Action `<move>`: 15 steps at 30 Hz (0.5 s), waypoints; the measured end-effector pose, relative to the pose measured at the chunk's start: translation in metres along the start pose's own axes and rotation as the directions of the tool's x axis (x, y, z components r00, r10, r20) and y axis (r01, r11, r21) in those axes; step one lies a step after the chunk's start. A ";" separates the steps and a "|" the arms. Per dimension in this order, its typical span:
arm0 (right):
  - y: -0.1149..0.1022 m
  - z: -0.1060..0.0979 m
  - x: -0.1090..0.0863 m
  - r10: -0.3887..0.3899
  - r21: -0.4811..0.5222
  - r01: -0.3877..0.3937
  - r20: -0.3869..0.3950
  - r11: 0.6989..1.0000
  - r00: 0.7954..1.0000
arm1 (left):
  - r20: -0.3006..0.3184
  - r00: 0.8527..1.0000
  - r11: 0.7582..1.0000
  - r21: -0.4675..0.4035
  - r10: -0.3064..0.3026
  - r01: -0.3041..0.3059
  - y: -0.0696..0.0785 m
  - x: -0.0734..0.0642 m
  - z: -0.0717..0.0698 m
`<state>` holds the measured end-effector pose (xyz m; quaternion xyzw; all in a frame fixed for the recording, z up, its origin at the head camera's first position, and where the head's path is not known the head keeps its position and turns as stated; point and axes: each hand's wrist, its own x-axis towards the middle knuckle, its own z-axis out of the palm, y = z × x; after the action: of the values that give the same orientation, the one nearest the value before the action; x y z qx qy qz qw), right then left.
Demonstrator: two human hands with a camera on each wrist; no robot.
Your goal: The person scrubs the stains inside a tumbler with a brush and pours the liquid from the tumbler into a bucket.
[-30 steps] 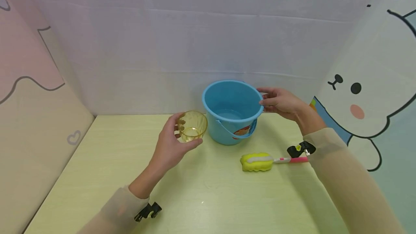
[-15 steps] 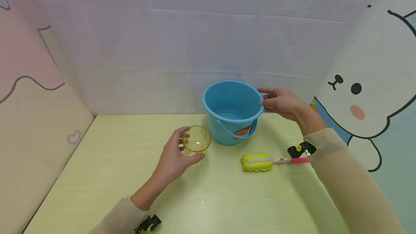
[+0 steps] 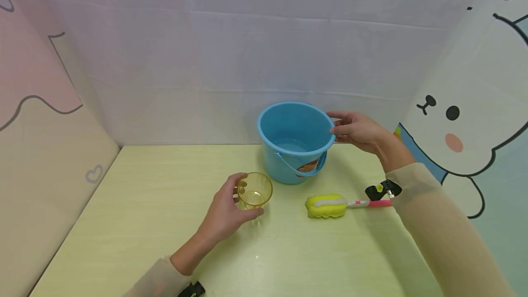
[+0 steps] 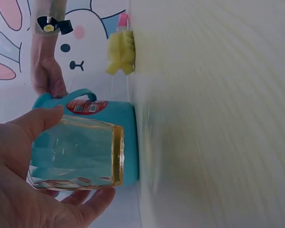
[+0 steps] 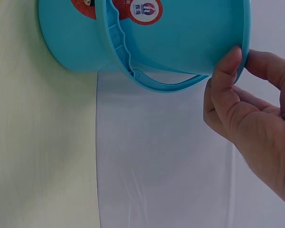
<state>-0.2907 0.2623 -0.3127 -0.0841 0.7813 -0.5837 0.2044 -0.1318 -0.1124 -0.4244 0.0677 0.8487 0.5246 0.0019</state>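
Observation:
In the head view, a clear amber-tinted glass cup (image 3: 255, 191) is gripped by my left hand (image 3: 226, 212), thumb on the near side and fingers round the far side. It is upright, and the left wrist view shows a small gap between its thick base (image 4: 118, 154) and the table. Behind it and to the right stands a blue plastic bucket (image 3: 280, 162) with its handle hanging down in front. My right hand (image 3: 358, 132) pinches the bucket's right rim, as the right wrist view also shows.
On the table (image 3: 144, 223), right of the cup, lies a cup brush with a yellow sponge head (image 3: 327, 206) and a pink-and-white handle, partly behind the right sleeve. A white cloth wall (image 3: 185, 81) stands close behind the bucket. Printed panels rise at both sides.
My left hand has carried the glass cup down and toward me, slightly to the right, away from the bucket's left side. The right hand and the bucket stay in place.

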 end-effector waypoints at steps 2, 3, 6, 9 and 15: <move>0.000 0.000 0.000 -0.001 -0.003 0.001 -0.001 1.000 1.000 | 0.007 1.000 1.000 0.005 -0.006 0.006 -0.001 -0.001 0.002; 0.000 0.000 0.000 -0.002 -0.003 0.002 0.000 1.000 1.000 | 0.011 1.000 1.000 0.006 -0.008 0.008 -0.002 -0.001 0.003; 0.000 -0.001 -0.001 -0.001 0.000 0.001 0.000 1.000 1.000 | 0.024 1.000 1.000 0.011 -0.014 0.013 -0.003 -0.002 0.004; 0.000 -0.001 -0.001 0.000 0.004 0.000 0.001 1.000 1.000 | 0.033 0.999 1.000 0.011 -0.012 0.012 -0.003 -0.004 0.006; 0.000 -0.001 -0.001 -0.001 -0.004 0.001 -0.005 1.000 1.000 | 0.045 0.999 1.000 0.009 -0.008 0.007 -0.005 -0.006 0.009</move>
<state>-0.2899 0.2638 -0.3125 -0.0834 0.7829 -0.5826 0.2018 -0.1261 -0.1074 -0.4329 0.0763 0.8509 0.5192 0.0227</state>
